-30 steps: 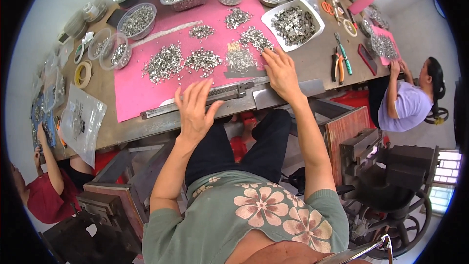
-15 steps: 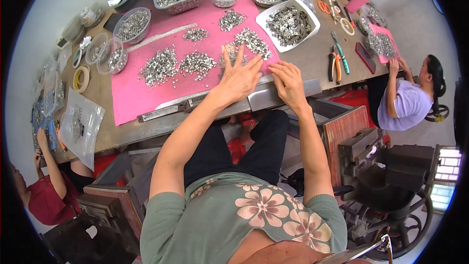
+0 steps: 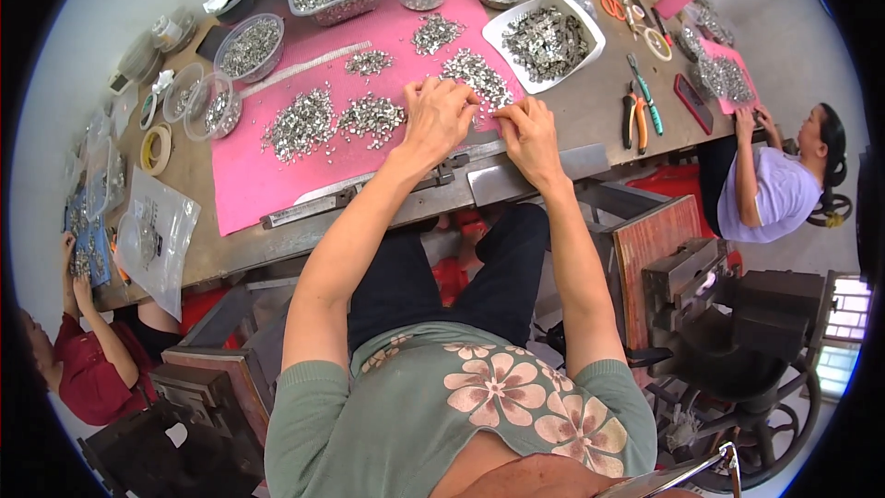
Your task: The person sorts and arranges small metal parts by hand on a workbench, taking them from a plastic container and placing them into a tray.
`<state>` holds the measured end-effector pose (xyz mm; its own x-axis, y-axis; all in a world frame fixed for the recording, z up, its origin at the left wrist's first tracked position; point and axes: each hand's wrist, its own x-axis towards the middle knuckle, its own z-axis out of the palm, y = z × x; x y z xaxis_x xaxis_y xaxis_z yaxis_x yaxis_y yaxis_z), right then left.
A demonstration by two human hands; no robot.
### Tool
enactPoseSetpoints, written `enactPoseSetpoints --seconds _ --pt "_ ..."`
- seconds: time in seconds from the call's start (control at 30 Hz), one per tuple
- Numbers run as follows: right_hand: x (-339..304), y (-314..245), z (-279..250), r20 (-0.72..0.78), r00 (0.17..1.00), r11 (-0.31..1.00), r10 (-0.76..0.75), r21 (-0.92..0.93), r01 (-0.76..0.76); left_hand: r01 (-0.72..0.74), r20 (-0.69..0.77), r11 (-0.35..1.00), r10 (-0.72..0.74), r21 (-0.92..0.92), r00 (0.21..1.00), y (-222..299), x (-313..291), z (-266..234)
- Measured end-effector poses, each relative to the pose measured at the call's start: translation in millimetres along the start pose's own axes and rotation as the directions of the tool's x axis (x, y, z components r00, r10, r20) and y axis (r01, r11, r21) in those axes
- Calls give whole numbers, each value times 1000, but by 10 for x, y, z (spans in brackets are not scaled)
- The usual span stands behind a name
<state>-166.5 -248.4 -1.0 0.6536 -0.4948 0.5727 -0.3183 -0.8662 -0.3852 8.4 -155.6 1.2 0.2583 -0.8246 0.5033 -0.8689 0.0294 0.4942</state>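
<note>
Over the pink mat (image 3: 277, 180), my left hand (image 3: 437, 117) is curled, with thumb and fingertips pressed together beside a pile of small silver metal pieces (image 3: 476, 76). A short gap to its right, my right hand (image 3: 531, 140) is pinched closed near the mat's front right edge. Whatever lies between the fingertips of either hand is too small to make out. More heaps of small shiny metal pieces (image 3: 300, 125) lie left of my hands, and a white square tub (image 3: 595, 37) of larger metal parts stands beyond my right hand.
Clear plastic tubs (image 3: 339, 11) of metal pieces line the back. Pliers (image 3: 636, 120), a teal-handled tool (image 3: 648, 101) and a red phone-like object (image 3: 691, 103) lie right. A plastic bag (image 3: 159, 244) and tape roll (image 3: 155, 149) lie left. Co-workers sit at both sides.
My left hand has drawn back and left, its spread fingers now curled closed. My right hand has shifted slightly left and down, still pinched. The co-worker at left has moved their hands.
</note>
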Motion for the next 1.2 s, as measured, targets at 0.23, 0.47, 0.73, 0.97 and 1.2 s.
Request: enactPoseSetpoints --seconds 0.23,0.47,0.73,0.97,1.2 --pt "-36 12 -51 -6 1000 997 26 67 -25 -137 13 983 136 121 991 -27 93 83" --pt "9 -57 61 -16 999 999 52 18 -51 -187 89 969 175 163 981 -58 116 70" --pt "53 -48 67 8 1000 998 -13 -55 14 -8 -33 999 7 -35 999 -16 -405 -645" --pt "49 -511 -9 97 989 969 -112 231 87 67 62 992 -60 -111 996 -8 -938 -832" --pt "-116 -866 166 139 967 935 -215 314 163 36 73 993 -28 -115 997 2 -937 -816"
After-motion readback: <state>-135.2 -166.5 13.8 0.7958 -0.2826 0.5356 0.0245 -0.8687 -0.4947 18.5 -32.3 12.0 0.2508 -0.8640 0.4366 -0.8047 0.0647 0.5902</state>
